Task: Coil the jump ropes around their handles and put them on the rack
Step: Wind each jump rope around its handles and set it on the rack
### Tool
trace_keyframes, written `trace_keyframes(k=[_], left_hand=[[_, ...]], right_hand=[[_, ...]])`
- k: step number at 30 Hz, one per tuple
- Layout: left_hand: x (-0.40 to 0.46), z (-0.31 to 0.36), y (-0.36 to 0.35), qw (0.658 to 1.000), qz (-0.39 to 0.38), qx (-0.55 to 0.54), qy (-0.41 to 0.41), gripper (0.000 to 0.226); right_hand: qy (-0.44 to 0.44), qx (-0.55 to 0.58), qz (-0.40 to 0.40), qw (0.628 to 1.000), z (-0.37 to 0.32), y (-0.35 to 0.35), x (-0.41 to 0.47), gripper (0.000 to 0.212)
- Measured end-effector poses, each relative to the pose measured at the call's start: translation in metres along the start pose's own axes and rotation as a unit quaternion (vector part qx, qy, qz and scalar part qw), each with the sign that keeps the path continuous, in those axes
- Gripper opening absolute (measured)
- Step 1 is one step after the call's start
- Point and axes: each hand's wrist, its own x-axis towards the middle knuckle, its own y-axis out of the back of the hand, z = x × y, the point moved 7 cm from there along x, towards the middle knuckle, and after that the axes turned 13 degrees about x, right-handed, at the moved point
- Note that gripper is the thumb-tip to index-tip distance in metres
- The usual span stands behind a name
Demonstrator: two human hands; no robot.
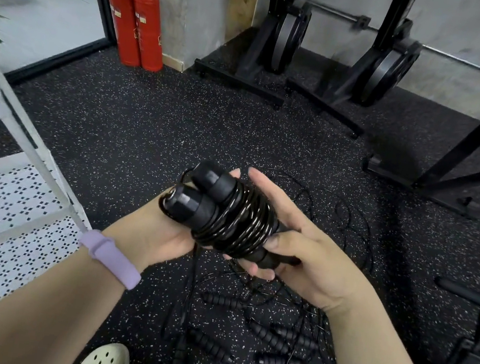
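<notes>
Hands, two, bare, held over a speckled black rubber floor (135, 122). Left hand (162, 232) cups the coiled jump rope (233, 218) from below, fingers curled under the bundle; lilac wristband (110, 257) on that wrist. Right hand (300, 247) lies against the bundle's right side, thumb pressed on the lower end of the handles, index finger straight along the upper coils, remaining fingers wrapped beneath. Bundle: two black handles side by side, tilted up to the left, thin black cable wound tightly round their middle; a loose strand hangs from the lower end.

Floor stock below the hands: several more jump ropes (265, 338), uncoiled, ribbed black handles and tangled cable in a heap.

White perforated metal rack (10, 210), left edge, well apart from the bundle. Two red fire extinguishers (138, 20) against the far wall. Black exercise machines (285, 39) behind. Pale perforated clog (104, 362) at bottom edge.
</notes>
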Motion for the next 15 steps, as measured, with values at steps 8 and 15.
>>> trace_keyframes(k=[8, 15], left_hand=[[0.004, 0.024, -0.005, 0.995, 0.014, -0.055, -0.086, 0.046], [0.011, 0.010, 0.001, 0.994, 0.101, 0.010, 0.037, 0.034]], right_hand=[[0.052, 0.038, 0.002, 0.998, -0.005, -0.009, 0.010, 0.058], [0.075, 0.072, 0.068, 0.992, -0.011, 0.000, 0.011, 0.038]])
